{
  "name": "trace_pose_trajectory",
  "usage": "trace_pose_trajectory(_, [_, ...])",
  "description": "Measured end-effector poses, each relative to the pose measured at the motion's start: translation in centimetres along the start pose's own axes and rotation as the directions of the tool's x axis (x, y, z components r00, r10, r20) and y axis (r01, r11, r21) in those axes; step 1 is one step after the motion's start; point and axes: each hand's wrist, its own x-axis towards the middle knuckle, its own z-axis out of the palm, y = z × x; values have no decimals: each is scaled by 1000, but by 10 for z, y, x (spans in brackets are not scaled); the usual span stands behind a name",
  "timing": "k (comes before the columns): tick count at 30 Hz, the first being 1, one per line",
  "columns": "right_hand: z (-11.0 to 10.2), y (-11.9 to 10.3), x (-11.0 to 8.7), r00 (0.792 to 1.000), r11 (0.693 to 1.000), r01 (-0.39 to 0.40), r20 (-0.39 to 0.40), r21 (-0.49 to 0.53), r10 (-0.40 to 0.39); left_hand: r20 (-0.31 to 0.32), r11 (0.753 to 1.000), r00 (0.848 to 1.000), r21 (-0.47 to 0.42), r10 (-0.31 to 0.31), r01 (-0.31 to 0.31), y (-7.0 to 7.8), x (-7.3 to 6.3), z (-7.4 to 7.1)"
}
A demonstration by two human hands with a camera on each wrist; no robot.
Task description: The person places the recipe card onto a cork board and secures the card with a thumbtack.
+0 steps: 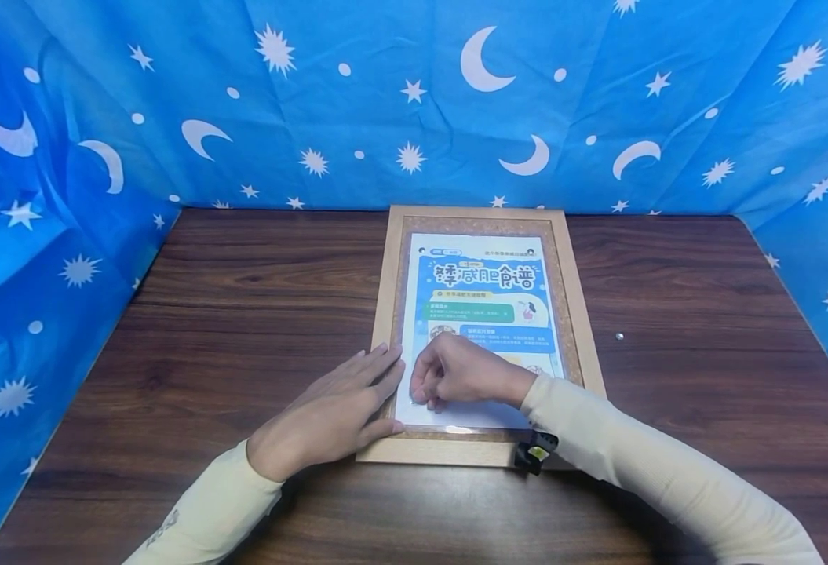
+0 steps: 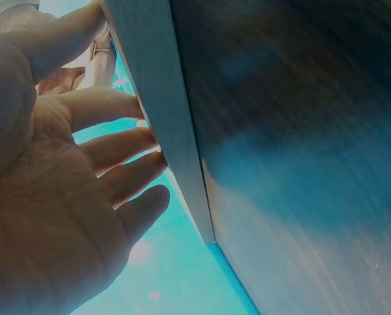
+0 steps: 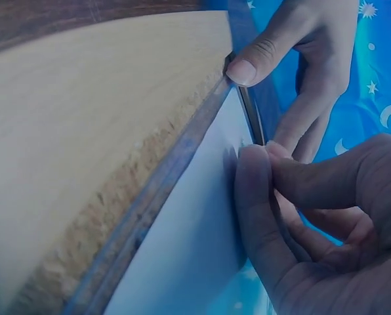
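Observation:
A printed sheet in a clear sleeve (image 1: 480, 271) lies on a wood-framed cork board (image 1: 583, 345), with a small pin (image 1: 422, 251) at its upper left corner and another at the upper right. My right hand (image 1: 466, 370) pinches a small pushpin against the sheet's lower left corner; thumb and index finger (image 3: 251, 197) meet there and hide most of the pin. My left hand (image 1: 336, 412) rests with extended fingers along the board's left edge, its thumb near the lower left corner. In the left wrist view the fingers (image 2: 136, 177) touch the frame's side.
A small shiny pushpin (image 1: 619, 336) lies loose on the dark wooden table (image 1: 244, 298), right of the board. A blue curtain (image 1: 357, 102) with moons and stars surrounds the table at the back and sides. A black wrist device (image 1: 535, 453) sits at the right cuff.

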Motion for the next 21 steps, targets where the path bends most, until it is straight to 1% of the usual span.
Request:
trace_pose_trajectory(7, [0,-1,2,999,1000,1,32,24,-1,-1,1000,1000,0,3,-3,0,0,1])
trace_pose_trajectory(12, [1,-2,5,999,1000,-6,49,-21,7,-4,1000,1000,3,5,-5,-1,0,0])
trace_pose_trajectory(21, [2,-5,10,996,994,-55,64,-90,60,11,1000,1000,-1,1,-1,0,0,0])
